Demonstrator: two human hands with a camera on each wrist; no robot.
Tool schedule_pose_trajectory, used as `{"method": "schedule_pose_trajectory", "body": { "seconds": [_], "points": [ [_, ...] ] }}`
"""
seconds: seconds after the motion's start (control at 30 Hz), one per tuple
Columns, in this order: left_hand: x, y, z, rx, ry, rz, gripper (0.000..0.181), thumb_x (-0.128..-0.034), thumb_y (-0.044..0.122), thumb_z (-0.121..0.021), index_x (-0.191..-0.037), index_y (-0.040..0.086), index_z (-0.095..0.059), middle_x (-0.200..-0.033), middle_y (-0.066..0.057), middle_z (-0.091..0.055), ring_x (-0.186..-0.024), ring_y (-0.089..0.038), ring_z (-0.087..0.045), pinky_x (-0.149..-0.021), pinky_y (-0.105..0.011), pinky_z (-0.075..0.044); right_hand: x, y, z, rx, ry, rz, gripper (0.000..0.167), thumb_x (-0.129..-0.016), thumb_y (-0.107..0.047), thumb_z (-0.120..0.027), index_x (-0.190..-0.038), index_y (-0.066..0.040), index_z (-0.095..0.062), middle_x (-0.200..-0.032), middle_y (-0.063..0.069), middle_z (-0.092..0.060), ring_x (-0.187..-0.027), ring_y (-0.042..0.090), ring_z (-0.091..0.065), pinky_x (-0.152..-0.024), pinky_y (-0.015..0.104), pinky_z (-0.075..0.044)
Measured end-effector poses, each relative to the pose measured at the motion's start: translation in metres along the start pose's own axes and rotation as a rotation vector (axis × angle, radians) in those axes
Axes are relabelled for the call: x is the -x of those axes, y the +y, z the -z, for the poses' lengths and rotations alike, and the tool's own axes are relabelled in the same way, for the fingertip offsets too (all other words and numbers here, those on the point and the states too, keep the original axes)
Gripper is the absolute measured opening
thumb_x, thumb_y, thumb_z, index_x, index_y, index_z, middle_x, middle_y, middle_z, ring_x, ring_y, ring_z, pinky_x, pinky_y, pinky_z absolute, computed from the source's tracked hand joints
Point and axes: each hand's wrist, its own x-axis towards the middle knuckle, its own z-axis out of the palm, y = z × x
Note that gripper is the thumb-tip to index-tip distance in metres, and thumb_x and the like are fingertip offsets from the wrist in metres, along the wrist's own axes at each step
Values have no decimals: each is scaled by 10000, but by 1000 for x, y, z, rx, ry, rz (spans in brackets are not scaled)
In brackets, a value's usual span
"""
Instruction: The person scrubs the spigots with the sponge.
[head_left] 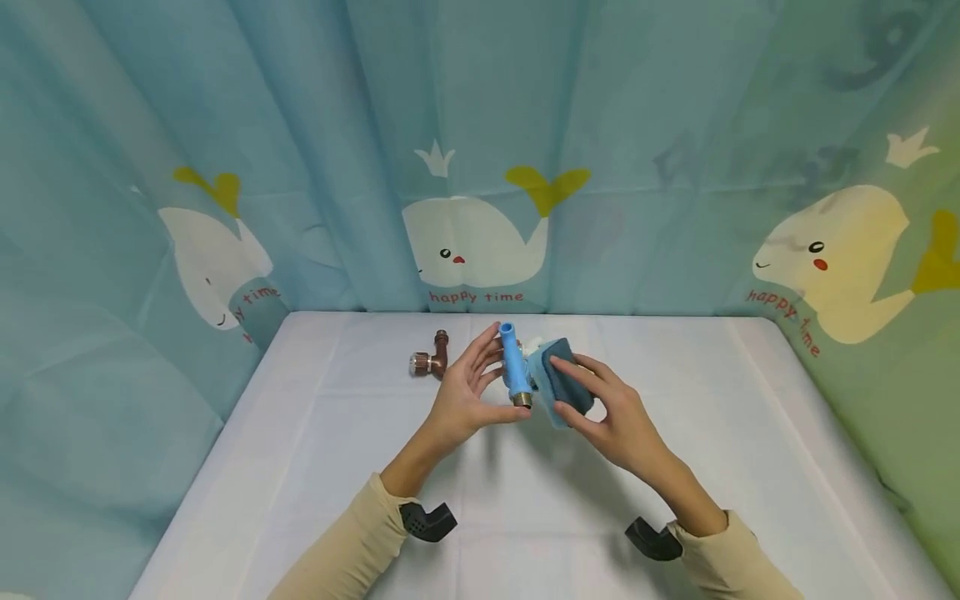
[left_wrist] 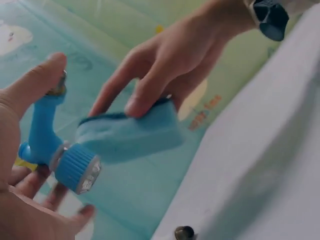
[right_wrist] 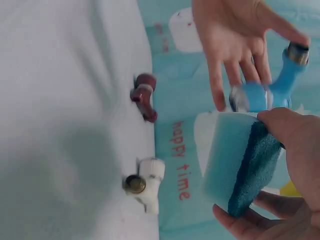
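My left hand (head_left: pixel 463 402) holds a blue angle valve (head_left: pixel 514 362) above the table, thumb at its brass threaded end and fingers around the other end. In the left wrist view the ribbed knob (left_wrist: pixel 77 167) of the valve faces the sponge side. My right hand (head_left: pixel 628 421) grips a sponge (head_left: pixel 573 385) between thumb and fingers; it has a light blue foam side and a dark teal scouring side. In the right wrist view the foam (right_wrist: pixel 225 150) is close to the valve's knob; whether they touch I cannot tell.
A brown angle valve (head_left: pixel 438 357) lies on the white-covered table (head_left: pixel 337 467), left of the hands. Behind the sponge is a white angle valve (right_wrist: pixel 152 175), mostly hidden in the head view. A blue curtain (head_left: pixel 645 233) with whale prints hangs along the table's back edge.
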Motion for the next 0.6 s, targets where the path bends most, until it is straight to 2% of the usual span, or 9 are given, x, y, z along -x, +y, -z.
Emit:
{"method": "schedule_pose_trajectory", "body": {
  "seconds": [0.07,0.13,0.23,0.3,0.4,0.43,0.5,0.6],
  "points": [
    [-1,0,2,80,36,60,1192,-668,186,-982,-1618,73,-270,-1538,-175,-419,-1407,-327,-454,-1070,-315,-486,3,4,2,6,0,-22,630,-857,-54,-830,-1440,-146,-610,-1429,213,-556,-1198,423,-627,-838,540,-598],
    [-2,-3,4,202,60,120,1250,-627,294,-981,-1612,46,-253,-1490,-191,-439,-1346,-322,-509,-996,-321,-541,6,7,5,-3,0,-31,630,-861,-49,-826,-1444,-147,-608,-1428,205,-557,-1194,415,-628,-839,535,-597],
    [-2,-11,6,363,48,161,1268,-640,417,-924,-1601,18,-199,-1416,-268,-487,-1209,-273,-603,-930,-364,-574,9,8,7,-12,4,-30,631,-856,-47,-829,-1440,-147,-613,-1425,196,-562,-1198,405,-626,-844,517,-599],
    [0,-16,7,417,38,177,1213,-698,419,-896,-1595,12,-188,-1374,-254,-522,-1128,-220,-636,-924,-402,-580,11,10,7,-5,1,-36,633,-853,-55,-835,-1438,-157,-616,-1425,190,-565,-1207,393,-624,-849,503,-601],
    [2,-20,8,444,50,199,925,-881,225,-814,-1569,-21,-248,-1297,-223,-563,-1003,-196,-678,-915,-425,-587,14,14,9,9,-7,-51,642,-850,-66,-840,-1442,-168,-614,-1430,191,-562,-1218,389,-619,-853,495,-602],
    [2,-20,8,437,60,205,803,-930,147,-770,-1543,-41,-287,-1244,-170,-581,-952,-195,-689,-899,-424,-594,14,15,11,16,-7,-55,649,-847,-68,-843,-1444,-172,-612,-1430,190,-562,-1215,384,-621,-853,487,-603],
    [1,-21,8,411,75,211,546,-1000,19,-653,-1461,-81,-378,-1147,-167,-598,-868,-195,-692,-861,-407,-608,16,18,14,35,-4,-59,658,-840,-66,-847,-1445,-176,-611,-1425,185,-567,-1200,370,-631,-849,454,-610],
    [-1,-21,8,361,87,228,332,-1059,26,-545,-1344,-101,-432,-1060,-175,-603,-822,-204,-677,-829,-376,-607,17,21,18,52,8,-65,668,-830,-47,-850,-1442,-174,-614,-1419,179,-572,-1186,352,-638,-874,285,-594]
  ]
}}
